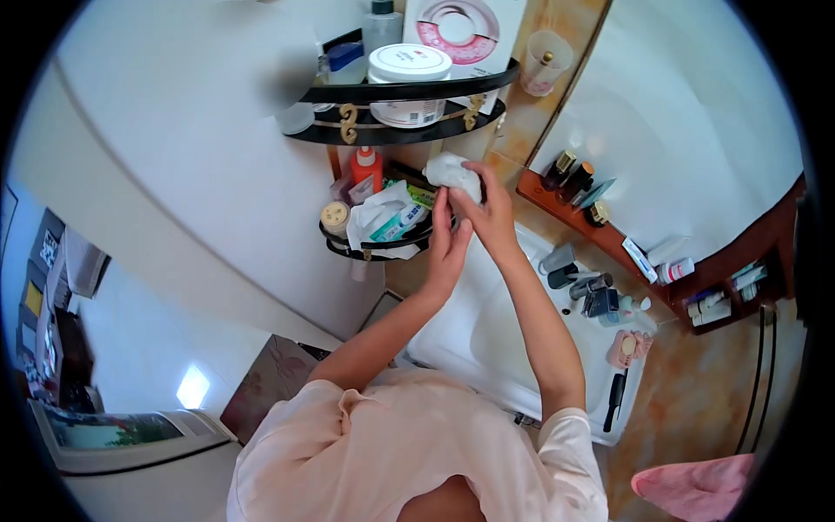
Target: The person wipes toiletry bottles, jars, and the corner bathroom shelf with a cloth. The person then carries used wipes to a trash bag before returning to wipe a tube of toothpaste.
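Note:
My right hand (490,209) is closed around a soft-looking white crumpled wad (453,174); whether it is tissue or cloth I cannot tell. Just below it, my left hand (448,250) has its fingers stretched upward, their tips near the underside of the wad and my right thumb. Both hands are raised above the back left of the white sink (496,339), beside the lower corner shelf (335,242). On that shelf are a red-orange bottle (366,170), a white tissue pack (376,213), a teal-and-white toothpaste box (398,223) and a round cream-lidded jar (335,216).
The black upper shelf (322,132) carries a large white tub (409,65) and a pink-and-white box (465,30). Several bottles (600,302) and a black-handled brush (615,400) stand or lie along the sink rim. A wooden mirror ledge (622,237) holds cosmetics. A pink towel (696,487) hangs lower right.

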Action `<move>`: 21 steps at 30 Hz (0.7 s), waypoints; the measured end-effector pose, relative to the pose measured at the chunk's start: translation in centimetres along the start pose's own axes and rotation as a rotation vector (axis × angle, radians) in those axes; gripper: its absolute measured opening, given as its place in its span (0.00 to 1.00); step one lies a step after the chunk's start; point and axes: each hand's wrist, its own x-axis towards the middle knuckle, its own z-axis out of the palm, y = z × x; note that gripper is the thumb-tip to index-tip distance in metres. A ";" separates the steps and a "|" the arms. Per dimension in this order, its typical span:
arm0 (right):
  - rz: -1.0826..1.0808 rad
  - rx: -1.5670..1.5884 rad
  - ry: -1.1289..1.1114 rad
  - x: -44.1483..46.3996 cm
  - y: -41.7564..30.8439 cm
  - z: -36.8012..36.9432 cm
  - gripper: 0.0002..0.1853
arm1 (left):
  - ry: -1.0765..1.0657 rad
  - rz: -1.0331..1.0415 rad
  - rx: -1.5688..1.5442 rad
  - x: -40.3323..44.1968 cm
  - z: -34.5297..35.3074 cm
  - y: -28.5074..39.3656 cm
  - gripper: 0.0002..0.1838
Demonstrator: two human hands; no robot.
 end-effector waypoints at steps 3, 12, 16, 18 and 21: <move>0.027 0.347 -0.168 -2.5 1.1 1.1 0.21 | 0.197 -0.296 -0.454 1.3 -0.8 -1.5 0.24; 0.102 0.272 0.017 -11.3 0.2 -4.7 0.16 | 0.632 0.291 0.385 14.2 -4.2 -6.6 0.22; 0.260 0.310 0.085 -15.5 1.2 -7.6 0.14 | 0.502 0.419 0.699 14.5 -3.0 -7.9 0.18; 0.324 0.327 0.095 -15.9 1.5 -7.9 0.14 | 0.457 0.348 0.740 12.6 -1.9 -6.5 0.18; 0.373 0.291 0.097 -15.7 1.8 -7.6 0.16 | 0.343 0.014 0.460 8.9 -2.7 -6.6 0.17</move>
